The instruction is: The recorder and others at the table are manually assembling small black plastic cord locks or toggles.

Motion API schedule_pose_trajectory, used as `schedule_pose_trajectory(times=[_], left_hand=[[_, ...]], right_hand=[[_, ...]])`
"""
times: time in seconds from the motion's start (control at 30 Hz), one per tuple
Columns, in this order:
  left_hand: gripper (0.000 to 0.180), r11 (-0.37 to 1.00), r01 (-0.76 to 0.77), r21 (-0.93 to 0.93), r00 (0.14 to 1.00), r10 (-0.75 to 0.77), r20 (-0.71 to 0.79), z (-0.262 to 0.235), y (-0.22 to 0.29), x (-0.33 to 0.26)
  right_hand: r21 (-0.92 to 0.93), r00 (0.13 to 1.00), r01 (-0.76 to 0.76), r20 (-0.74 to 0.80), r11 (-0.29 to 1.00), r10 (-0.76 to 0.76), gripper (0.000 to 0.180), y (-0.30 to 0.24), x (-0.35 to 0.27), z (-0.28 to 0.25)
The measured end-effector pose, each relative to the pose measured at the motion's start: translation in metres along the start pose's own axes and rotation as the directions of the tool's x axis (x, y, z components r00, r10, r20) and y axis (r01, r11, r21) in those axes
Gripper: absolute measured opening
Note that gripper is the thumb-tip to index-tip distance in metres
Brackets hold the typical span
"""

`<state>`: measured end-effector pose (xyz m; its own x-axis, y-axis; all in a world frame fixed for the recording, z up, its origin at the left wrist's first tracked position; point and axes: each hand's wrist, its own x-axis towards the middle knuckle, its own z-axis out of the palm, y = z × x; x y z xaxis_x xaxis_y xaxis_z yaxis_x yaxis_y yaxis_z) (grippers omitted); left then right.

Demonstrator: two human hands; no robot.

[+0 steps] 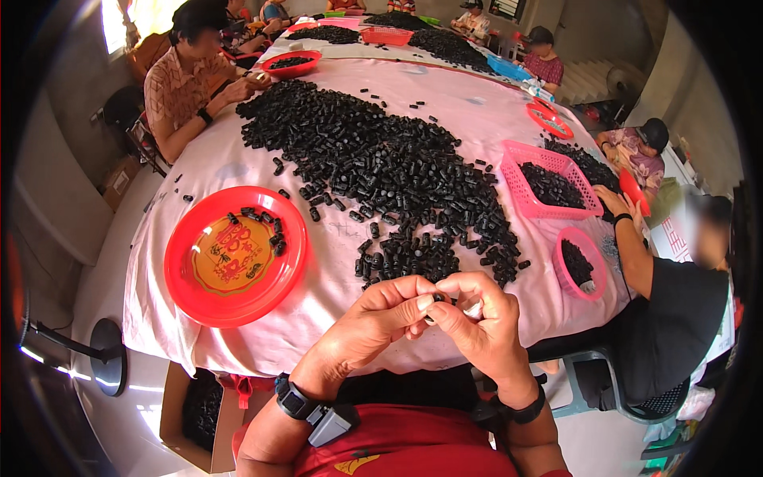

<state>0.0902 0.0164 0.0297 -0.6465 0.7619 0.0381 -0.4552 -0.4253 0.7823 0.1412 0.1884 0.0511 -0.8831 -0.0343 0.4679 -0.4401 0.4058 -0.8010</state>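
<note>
One small black cap (pixel 438 298) sits pinched between the two hands, just above the near edge of the counter (pixel 334 310), held over the person's lap. The left hand (pixel 373 318) closes its grip on the cap with thumb and fingertips, while the right hand (pixel 477 322) is clenched around something pale that peeks out beside the knuckles; what that pale piece is cannot be told. Both hands touch at the fingertips, so the work happens in a very tight space.

To do this step well, I judge it pays to keep the cap pinched by its sides, with its open end turned toward the other hand, and to press straight rather than at a slant, since such a small, smooth part could easily squirt out and drop off the counter edge.

Just beyond the hands lies a big heap of black caps (pixel 381 167) spread over the pink cloth. To the left stands a red round plate (pixel 236 254) with a few caps along its far rim, the natural place for finished ones, I would guess. To the right are a pink bowl (pixel 580 266) and a pink basket (pixel 548 184), both holding caps, near another person's arm. A cardboard box (pixel 199 413) sits on the floor below.
</note>
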Motion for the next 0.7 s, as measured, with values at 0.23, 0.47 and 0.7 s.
schedule_pose_trajectory(times=[0.23, 0.47, 0.7], left_hand=[[0.024, 0.998, 0.010, 0.067, 0.984, 0.002, -0.176, -0.004, 0.010, -0.001], [0.023, 0.675, -0.649, -0.351, 0.749, 0.486, -0.451, -0.103, 0.070, -0.041], [0.028, 0.742, -0.615, -0.269, 0.715, 0.380, -0.586, -0.117, 0.071, -0.036]], right_hand=[[0.026, 0.989, -0.129, -0.075, 0.991, 0.131, 0.016, 0.007, 0.002, -0.007], [-0.017, 0.986, -0.077, -0.151, 0.997, 0.074, 0.015, 0.014, 0.006, -0.012], [-0.049, 0.982, -0.153, -0.115, 0.987, 0.147, 0.014, 0.017, 0.005, -0.015]])
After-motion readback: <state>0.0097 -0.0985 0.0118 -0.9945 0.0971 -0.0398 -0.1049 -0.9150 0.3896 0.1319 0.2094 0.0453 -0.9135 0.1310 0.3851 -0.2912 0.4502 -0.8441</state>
